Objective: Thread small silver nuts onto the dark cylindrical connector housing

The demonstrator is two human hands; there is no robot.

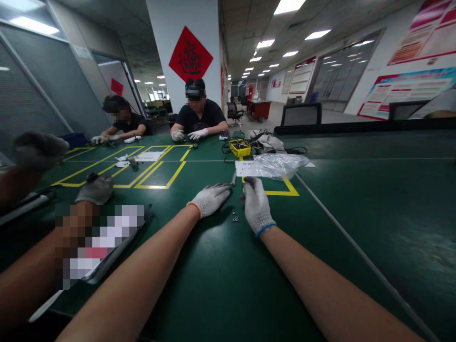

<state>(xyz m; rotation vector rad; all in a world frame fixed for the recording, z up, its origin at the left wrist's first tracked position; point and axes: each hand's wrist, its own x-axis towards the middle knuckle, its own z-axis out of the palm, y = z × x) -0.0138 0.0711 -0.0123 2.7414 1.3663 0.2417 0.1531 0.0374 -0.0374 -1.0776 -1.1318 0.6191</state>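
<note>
My left hand (213,198), in a white knit glove with an orange cuff, lies low over the green table with its fingers stretched out to the right. Just beyond its fingertips is a small grey cylindrical piece (233,178); I cannot tell whether they touch it. To the right, my right hand (257,205), gloved with a blue cuff, has its fingers curled in toward the thumb. What they hold, if anything, is hidden. Several small metal rings, perhaps nuts (235,219), lie on the table between my hands.
Behind my hands are a crumpled clear plastic bag (280,165) on white paper, a yellow box (240,148) and black cables. Yellow tape (281,193) marks the table (356,199). A co-worker's gloved hands (95,190) work close on my left; two people sit opposite.
</note>
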